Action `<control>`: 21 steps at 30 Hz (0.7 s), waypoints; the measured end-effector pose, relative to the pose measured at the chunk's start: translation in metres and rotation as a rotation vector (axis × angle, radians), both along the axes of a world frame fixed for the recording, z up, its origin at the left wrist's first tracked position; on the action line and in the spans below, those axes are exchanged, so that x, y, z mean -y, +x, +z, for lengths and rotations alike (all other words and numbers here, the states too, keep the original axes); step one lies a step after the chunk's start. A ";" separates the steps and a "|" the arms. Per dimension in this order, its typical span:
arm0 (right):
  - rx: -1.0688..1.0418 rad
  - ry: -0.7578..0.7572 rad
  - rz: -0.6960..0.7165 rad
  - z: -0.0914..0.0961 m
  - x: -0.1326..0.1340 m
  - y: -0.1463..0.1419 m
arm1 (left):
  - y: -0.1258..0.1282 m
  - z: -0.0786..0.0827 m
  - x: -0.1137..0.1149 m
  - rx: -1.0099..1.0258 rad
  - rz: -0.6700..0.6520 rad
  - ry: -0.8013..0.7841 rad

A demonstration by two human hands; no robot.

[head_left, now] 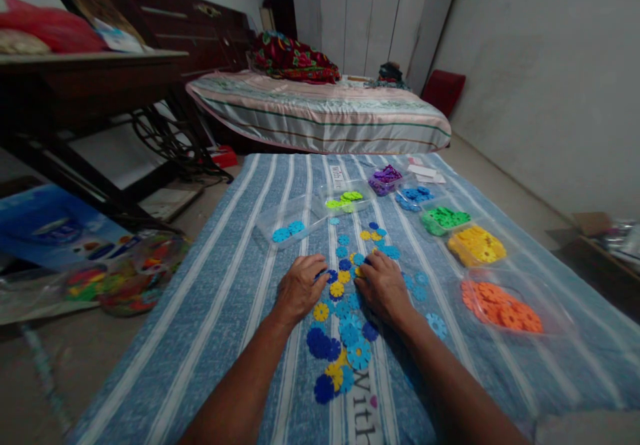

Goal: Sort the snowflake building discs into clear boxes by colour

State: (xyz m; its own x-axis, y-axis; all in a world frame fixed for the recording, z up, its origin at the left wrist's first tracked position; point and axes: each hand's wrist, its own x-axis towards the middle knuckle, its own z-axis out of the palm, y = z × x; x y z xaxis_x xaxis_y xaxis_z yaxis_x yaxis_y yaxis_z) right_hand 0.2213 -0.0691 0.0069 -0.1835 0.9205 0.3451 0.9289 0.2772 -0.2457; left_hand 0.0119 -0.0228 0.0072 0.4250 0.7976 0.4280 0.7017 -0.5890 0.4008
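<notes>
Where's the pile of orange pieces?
In the head view, the orange pieces sit to the right of the right hand, in the clear tub nearest the camera.

Forearms (250,371) reach forward, left hand (299,286) and right hand (384,285) palm-down, fingers (313,262) curled.

Seven clear boxes (557,318), count them, seven! One left hand (301,288), one right hand (384,287)! Loose discs (359,353) in three colours, dozens, too overlapped for exact tallying! One bed (330,115)!
</notes>
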 end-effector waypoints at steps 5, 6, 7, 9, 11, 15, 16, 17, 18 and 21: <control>-0.017 0.039 0.010 -0.004 0.000 0.000 | 0.000 0.001 0.001 -0.012 0.004 0.028; -0.025 0.055 0.016 -0.005 0.000 0.000 | 0.000 0.001 0.001 -0.017 0.003 0.025; -0.034 0.071 0.020 -0.006 0.000 0.000 | 0.000 0.002 0.001 -0.024 0.001 0.022; -0.060 0.107 0.028 -0.006 0.001 0.000 | 0.000 0.002 0.002 -0.040 -0.003 0.017; -0.096 0.149 0.038 -0.006 0.002 0.000 | 0.000 0.001 0.002 -0.051 0.002 0.013; -0.142 0.230 0.051 -0.001 0.001 0.008 | 0.000 0.000 0.001 -0.051 0.016 0.010; -0.142 0.249 0.044 0.002 0.000 0.013 | 0.000 0.000 0.001 -0.049 0.018 0.012; -0.139 0.268 0.030 0.005 -0.001 0.019 | 0.000 0.000 0.001 -0.048 0.021 0.014; -0.134 0.288 0.013 0.008 -0.003 0.027 | 0.000 0.000 0.001 -0.046 0.024 0.017; -0.102 0.339 -0.061 0.024 -0.008 0.060 | 0.000 -0.001 0.000 -0.040 0.032 0.023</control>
